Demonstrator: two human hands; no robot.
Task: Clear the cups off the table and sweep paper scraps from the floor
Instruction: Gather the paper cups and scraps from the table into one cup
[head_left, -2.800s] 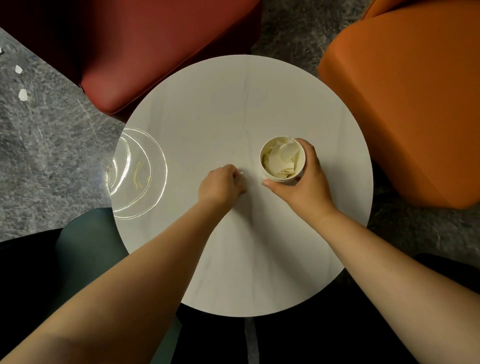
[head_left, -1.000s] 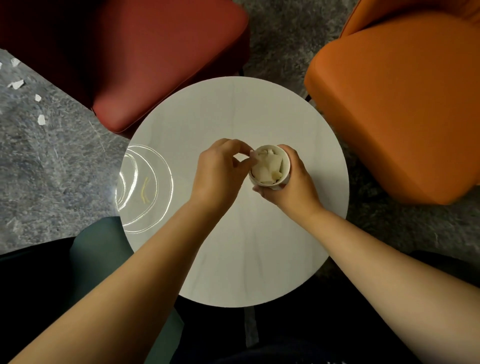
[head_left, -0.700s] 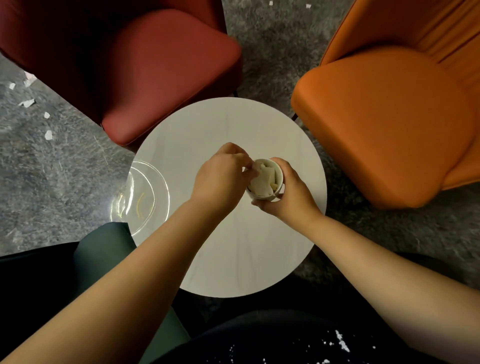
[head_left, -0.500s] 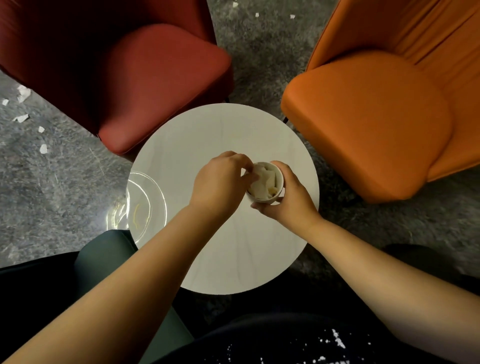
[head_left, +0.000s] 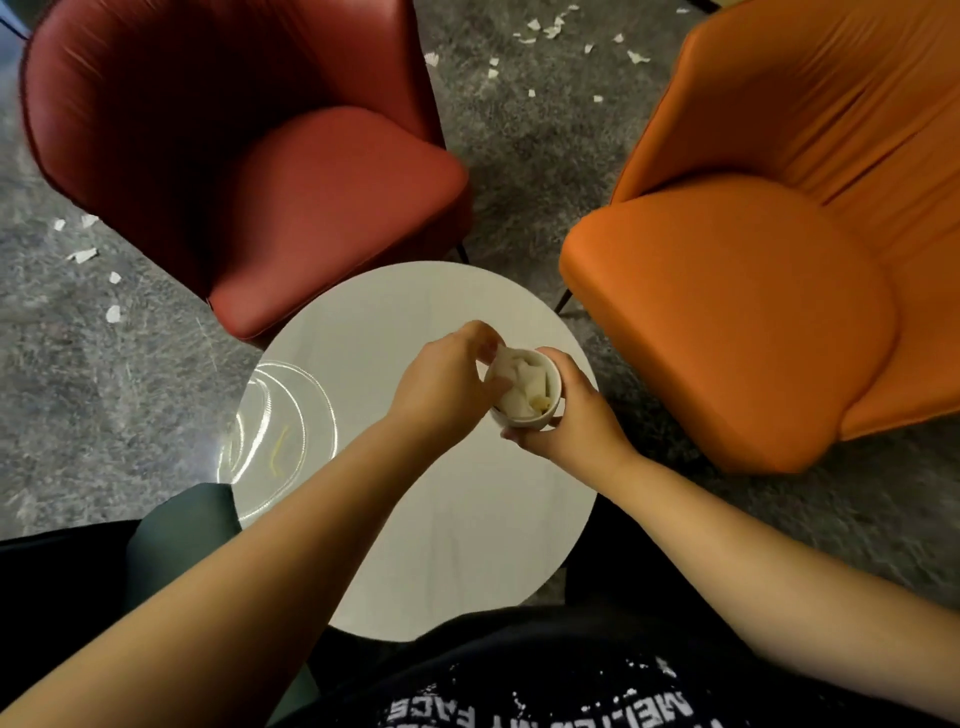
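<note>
I see a red chair (head_left: 249, 171) and orange chair (head_left: 753, 291) flanking a round white table (head_left: 457, 545) on grey floor (head_left: 78, 405) beyond my hands.

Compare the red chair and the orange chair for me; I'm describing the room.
The red chair is dark and smooth; the orange chair is bright, its backrest creased. Red stands left of the table, orange right. Both are padded, face the table, seats bare.

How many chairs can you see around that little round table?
3: a red chair beyond the table's far left, an orange chair to its right, and a dark green seat edge, mostly hidden by the left arm, at its near left.
</note>
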